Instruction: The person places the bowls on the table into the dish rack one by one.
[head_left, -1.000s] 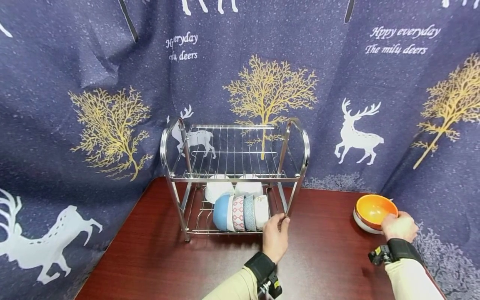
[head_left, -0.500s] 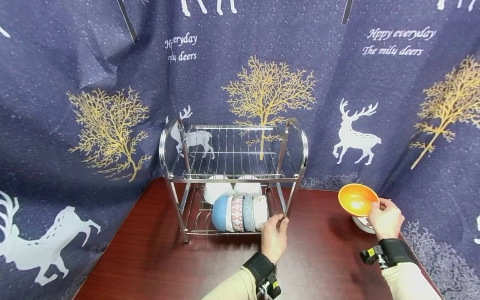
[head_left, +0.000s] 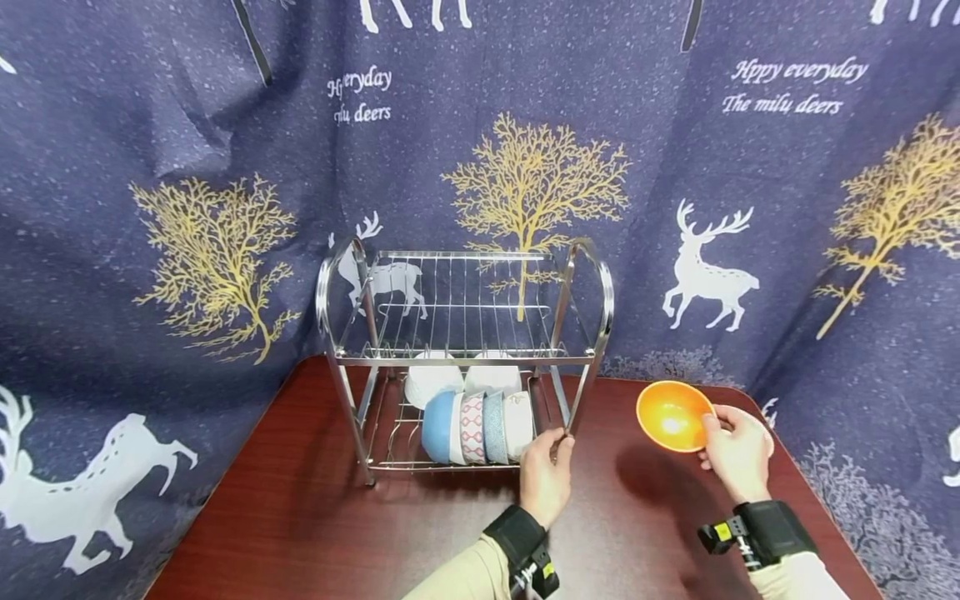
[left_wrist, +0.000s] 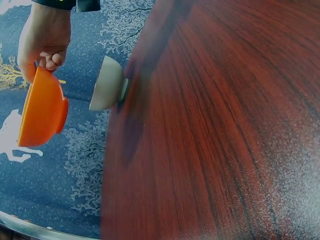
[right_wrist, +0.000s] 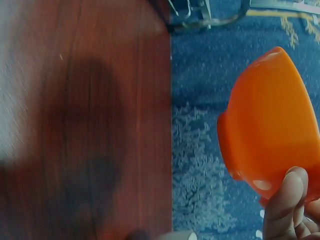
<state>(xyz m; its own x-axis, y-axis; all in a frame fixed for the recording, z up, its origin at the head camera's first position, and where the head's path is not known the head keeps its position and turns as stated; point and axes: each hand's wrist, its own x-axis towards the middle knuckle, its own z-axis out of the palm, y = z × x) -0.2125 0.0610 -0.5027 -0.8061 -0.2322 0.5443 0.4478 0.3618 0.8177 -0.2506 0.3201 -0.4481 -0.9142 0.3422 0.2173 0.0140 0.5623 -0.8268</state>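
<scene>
My right hand (head_left: 738, 457) grips an orange bowl (head_left: 671, 417) by its rim, held in the air over the right side of the table. The right wrist view shows the thumb against the outside of the bowl. Behind that hand a white bowl, mostly hidden in the head view, stands upright on the table; the left wrist view shows this white bowl (left_wrist: 108, 84) plainly. My left hand (head_left: 546, 483) pinches the front right post of a two-tier metal dish rack (head_left: 465, 362). On its lower tier, a blue bowl (head_left: 438, 427) and several patterned bowls (head_left: 472, 428) stand on edge in a row.
Two white bowls (head_left: 431, 382) sit further back on the lower tier. A wire upper tier rises above them. The red-brown table (head_left: 315, 533) meets a dark blue curtain (head_left: 480, 167) behind and at both sides.
My right hand has lifted the orange bowl off the white bowl and carried it left toward the rack. The left hand has stayed at the rack's post.
</scene>
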